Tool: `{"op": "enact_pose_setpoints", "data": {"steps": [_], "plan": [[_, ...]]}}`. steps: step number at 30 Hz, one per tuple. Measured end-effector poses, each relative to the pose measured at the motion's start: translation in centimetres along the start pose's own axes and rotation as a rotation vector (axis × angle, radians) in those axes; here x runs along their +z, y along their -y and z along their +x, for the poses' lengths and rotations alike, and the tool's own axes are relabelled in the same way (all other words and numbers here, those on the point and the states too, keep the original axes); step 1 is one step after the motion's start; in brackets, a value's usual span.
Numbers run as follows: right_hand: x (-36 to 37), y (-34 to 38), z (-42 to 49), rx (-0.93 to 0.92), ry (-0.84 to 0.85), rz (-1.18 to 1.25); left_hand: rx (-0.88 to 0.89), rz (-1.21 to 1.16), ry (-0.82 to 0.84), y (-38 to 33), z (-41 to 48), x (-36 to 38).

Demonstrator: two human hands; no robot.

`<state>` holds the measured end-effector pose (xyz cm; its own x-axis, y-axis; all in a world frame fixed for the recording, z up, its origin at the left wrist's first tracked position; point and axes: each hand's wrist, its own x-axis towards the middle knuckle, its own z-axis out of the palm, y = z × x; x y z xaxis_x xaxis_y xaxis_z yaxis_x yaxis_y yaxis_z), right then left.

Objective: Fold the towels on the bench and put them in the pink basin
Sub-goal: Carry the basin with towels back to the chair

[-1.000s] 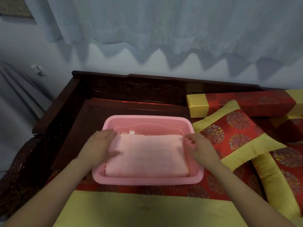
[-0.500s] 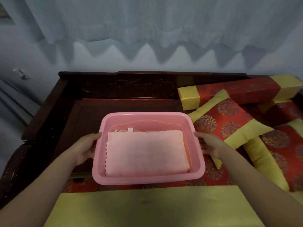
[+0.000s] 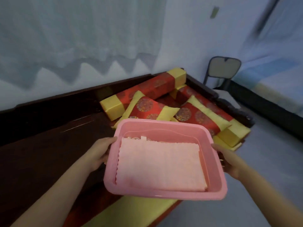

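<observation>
Head: pink basin between the fingers.

The basin is plain pink. The towel is a paler pink with a fine checked weave and a small white tag at its far edge. The table is dark reddish-brown wood. The cushions, far right, are red with round gold medallions and yellow bands. The curtain is pale grey-blue. The chair has a dark frame and a dull beige back.
</observation>
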<state>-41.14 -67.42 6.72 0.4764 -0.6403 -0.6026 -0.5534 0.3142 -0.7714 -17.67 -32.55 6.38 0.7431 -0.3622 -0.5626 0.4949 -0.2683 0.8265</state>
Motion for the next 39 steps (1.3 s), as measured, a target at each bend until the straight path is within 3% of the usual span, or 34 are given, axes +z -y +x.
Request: {"op": "enact_pose_setpoints", "data": {"steps": [8,18,28,39], "plan": [[-21.7,-5.2,-0.9,-0.025,-0.191,0.118,0.003,-0.049,0.123,-0.9,-1.4,24.0],[-46.7,-7.9,4.7,0.046,-0.301,0.258,-0.076,0.149,0.197,-0.4,-1.9,50.8],[-59.0,-5.1,16.9,0.1,-0.389,0.224,-0.018,0.346,0.272,-5.5,7.2,68.5],[-75.1,3.8,29.8,0.082,-0.49,0.098,0.035,0.422,0.353,-14.8,17.1,90.6]]}}
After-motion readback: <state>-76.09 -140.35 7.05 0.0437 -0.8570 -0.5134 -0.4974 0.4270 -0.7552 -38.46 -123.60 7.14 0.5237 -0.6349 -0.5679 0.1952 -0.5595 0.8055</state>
